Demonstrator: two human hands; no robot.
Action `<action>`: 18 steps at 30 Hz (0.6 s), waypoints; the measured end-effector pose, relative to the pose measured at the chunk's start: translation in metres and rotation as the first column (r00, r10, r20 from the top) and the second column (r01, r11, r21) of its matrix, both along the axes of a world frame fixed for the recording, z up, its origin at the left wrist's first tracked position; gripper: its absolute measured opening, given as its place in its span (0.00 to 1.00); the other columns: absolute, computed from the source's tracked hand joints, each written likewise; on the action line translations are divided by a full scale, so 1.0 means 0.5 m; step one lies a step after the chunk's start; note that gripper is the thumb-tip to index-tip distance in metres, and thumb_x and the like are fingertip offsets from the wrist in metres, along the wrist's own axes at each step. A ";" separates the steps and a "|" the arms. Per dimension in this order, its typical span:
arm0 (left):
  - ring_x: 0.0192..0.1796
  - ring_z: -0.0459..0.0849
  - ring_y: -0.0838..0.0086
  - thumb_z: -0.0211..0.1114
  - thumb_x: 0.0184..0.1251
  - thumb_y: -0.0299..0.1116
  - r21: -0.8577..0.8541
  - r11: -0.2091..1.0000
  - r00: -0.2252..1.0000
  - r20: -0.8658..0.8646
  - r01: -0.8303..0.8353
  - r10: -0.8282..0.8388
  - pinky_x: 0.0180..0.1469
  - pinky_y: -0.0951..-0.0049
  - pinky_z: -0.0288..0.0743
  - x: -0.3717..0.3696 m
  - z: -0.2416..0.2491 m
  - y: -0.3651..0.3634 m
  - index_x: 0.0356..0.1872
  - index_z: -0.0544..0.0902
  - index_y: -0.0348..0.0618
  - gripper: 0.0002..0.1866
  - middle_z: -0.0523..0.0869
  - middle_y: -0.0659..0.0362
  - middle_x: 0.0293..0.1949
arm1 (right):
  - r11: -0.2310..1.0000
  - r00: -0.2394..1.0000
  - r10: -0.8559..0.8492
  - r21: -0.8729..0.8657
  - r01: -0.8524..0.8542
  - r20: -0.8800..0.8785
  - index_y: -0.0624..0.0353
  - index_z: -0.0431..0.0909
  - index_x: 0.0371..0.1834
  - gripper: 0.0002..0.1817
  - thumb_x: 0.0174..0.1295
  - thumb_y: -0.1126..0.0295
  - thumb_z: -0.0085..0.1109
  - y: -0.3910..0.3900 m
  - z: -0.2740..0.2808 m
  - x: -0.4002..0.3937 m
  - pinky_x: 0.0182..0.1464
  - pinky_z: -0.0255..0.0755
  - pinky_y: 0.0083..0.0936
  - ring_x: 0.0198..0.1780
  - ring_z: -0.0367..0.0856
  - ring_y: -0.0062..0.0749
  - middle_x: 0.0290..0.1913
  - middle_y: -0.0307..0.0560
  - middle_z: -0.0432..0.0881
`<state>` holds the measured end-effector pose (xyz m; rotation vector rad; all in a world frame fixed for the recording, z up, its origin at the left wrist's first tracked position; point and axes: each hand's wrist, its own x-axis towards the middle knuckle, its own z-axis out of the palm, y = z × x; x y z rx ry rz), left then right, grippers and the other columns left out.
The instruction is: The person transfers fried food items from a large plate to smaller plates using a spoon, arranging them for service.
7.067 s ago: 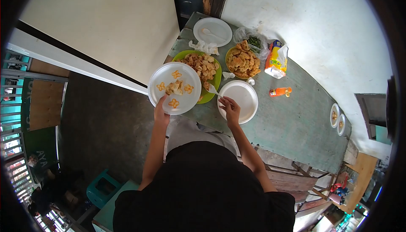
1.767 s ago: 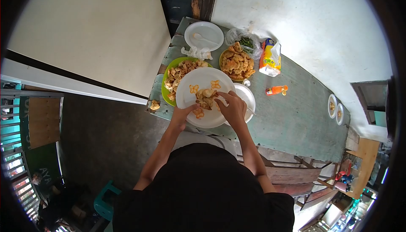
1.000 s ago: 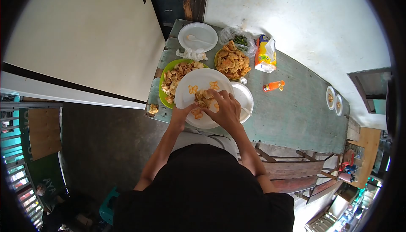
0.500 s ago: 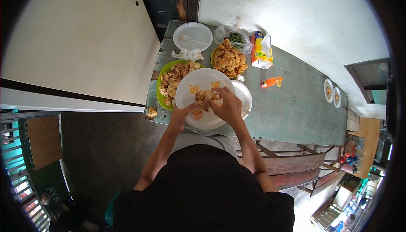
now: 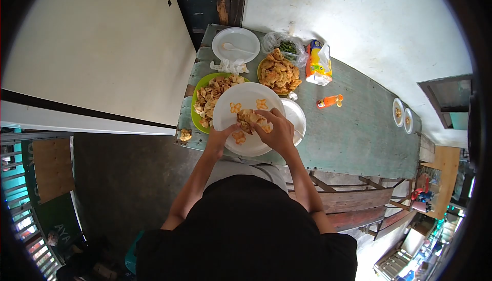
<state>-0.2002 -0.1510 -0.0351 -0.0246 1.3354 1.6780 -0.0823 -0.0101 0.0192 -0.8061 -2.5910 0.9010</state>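
A white plate with orange flower-shaped marks lies in front of me, overlapping the edge of a green plate heaped with cut fried pieces. Over its middle, my left hand and my right hand meet at fried food pieces. Both hands have their fingers closed on these pieces, the left from the left side and the right from above right. Fingers partly hide the food. Behind, a plate of larger golden fried pieces stands close by.
At the back are a white plate with a spoon, crumpled tissue, a plastic bag of green chillies and a tissue pack. An orange bottle lies right. Another white plate sits partly under the front one.
The fingers have shifted slightly around the food pieces over the plate. The whole view has moved a little; the plates and other objects keep their places.
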 end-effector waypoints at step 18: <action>0.52 0.78 0.66 0.59 0.62 0.46 0.091 0.995 0.986 0.162 0.027 -0.041 0.53 0.66 0.75 -0.014 -0.009 0.014 0.60 0.65 0.38 0.30 0.76 0.51 0.52 | 0.759 0.759 -0.629 -0.339 0.556 -0.165 0.56 0.80 0.41 0.15 0.58 0.58 0.60 0.078 -0.076 0.090 0.25 0.64 0.21 0.21 0.67 0.19 0.26 0.38 0.77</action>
